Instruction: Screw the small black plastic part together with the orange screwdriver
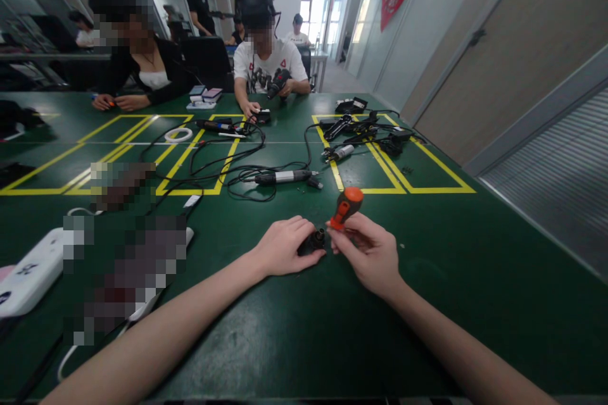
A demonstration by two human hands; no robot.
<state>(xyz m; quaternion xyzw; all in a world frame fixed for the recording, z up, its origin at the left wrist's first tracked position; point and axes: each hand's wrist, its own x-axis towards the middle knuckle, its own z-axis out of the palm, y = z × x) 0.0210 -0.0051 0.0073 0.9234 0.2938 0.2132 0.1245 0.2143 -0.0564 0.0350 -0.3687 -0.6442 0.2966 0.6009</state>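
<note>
My left hand rests on the green table, its fingers closed over a small black part. My right hand pinches an orange-handled screwdriver with black bands on its grip. The screwdriver stands tilted, handle up and to the right, its tip down at the black part between both hands. The tip itself is hidden by my fingers.
A grey and black corded tool lies beyond my hands among black cables. More tools and chargers sit in a yellow-taped box at the right. A white power strip lies at the left. Two people sit across the table.
</note>
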